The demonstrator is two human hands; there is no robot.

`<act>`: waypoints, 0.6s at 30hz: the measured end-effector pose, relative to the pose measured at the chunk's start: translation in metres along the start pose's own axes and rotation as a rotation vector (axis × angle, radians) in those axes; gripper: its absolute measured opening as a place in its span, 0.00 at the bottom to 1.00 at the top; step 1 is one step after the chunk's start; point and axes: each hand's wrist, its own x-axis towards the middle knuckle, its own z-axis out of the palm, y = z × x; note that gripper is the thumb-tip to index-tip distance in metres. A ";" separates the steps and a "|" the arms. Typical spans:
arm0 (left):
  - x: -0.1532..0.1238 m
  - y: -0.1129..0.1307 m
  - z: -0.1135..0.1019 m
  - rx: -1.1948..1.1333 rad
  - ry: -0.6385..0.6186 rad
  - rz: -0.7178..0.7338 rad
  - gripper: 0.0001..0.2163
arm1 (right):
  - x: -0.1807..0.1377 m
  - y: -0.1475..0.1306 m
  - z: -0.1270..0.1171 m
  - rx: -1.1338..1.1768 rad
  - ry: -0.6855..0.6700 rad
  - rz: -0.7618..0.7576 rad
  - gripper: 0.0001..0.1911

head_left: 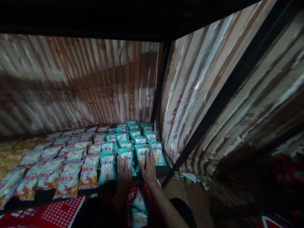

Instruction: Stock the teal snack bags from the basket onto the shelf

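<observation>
Left hand (pixel 123 174): fingers straight, laid on the front of one teal packet (pixel 128 153), not closed around it. Right hand (pixel 149 171): thumb spread from fingers, on the next teal packet (pixel 141 151), also not closed. Both packets stand in the front row on the black shelf (pixel 164 172), right end. Front row: four teal packets, hands on the middle two; more rows behind, exact total hidden by overlap. Left of these, white-and-red packets (pixel 68 180), five in front, more behind. Far left, yellow packets (pixel 17 150), too blurred to count. Below, between the arms, red basket (pixel 129 204) with two teal packets visible inside. Red perforated plastic (pixel 59 210) lower left, contents can't tell.
</observation>
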 end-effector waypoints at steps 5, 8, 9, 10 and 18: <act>-0.002 -0.001 0.012 -0.003 0.014 -0.044 0.32 | -0.002 0.005 0.015 0.052 -0.062 0.048 0.31; -0.005 0.000 0.014 -0.004 0.013 -0.081 0.32 | -0.003 0.005 0.016 0.057 -0.064 0.066 0.31; -0.005 0.000 0.014 -0.008 0.024 -0.086 0.32 | -0.003 0.005 0.015 0.054 -0.061 0.060 0.31; -0.005 0.001 0.014 -0.010 0.041 -0.079 0.31 | -0.003 0.004 0.015 0.048 -0.056 0.053 0.32; 0.013 0.004 0.011 0.135 0.062 -0.008 0.33 | -0.001 0.007 0.017 0.007 -0.043 0.020 0.32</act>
